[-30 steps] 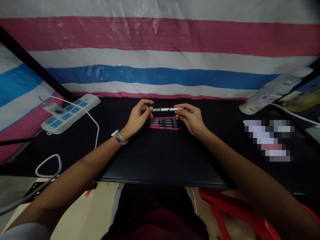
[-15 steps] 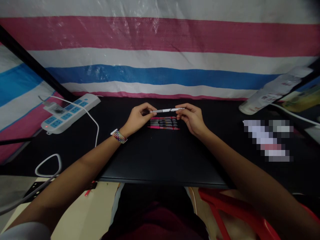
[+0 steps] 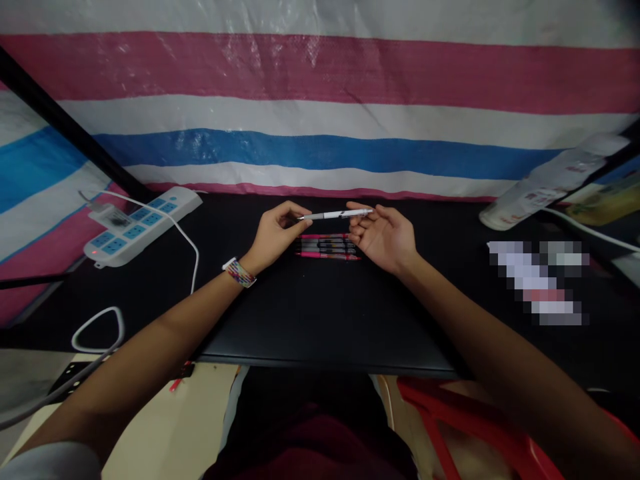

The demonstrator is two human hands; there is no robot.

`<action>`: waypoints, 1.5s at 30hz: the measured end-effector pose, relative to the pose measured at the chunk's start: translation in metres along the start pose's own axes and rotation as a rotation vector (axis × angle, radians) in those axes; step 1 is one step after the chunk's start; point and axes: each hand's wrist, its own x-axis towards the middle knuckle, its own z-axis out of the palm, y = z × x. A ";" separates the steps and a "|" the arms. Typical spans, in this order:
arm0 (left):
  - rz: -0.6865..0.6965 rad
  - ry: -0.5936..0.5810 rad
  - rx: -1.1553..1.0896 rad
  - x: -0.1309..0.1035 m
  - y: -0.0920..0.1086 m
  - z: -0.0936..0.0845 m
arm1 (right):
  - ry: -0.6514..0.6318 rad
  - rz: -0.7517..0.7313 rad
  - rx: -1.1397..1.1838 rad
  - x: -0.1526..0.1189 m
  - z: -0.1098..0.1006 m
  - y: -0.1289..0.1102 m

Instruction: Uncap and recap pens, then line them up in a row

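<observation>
A thin white pen (image 3: 334, 215) lies level in the air between my two hands, just above the far middle of the black table (image 3: 320, 313). My left hand (image 3: 276, 233) pinches its left end with the fingertips. My right hand (image 3: 384, 235) is turned palm up with the fingers spread, and its fingertips touch the pen's right end. Under the pen, several pink and black pens (image 3: 327, 246) lie side by side in a neat row on the table. A beaded band circles my left wrist (image 3: 240, 273).
A white power strip (image 3: 140, 223) with blue sockets and a white cable (image 3: 187, 250) lies at the left. A clear plastic bottle (image 3: 547, 180) lies on its side at the far right, near a blurred patch. A striped tarp (image 3: 320, 100) forms the back wall. A red chair (image 3: 450, 413) is below.
My right hand has opened and rolled palm up, from a pinch on the pen's right end to a loose fingertip touch. The pen's right end has risen slightly. My left hand keeps its pinch.
</observation>
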 end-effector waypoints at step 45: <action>-0.046 0.025 -0.040 -0.001 0.006 0.001 | -0.069 0.071 0.010 -0.011 0.009 0.000</action>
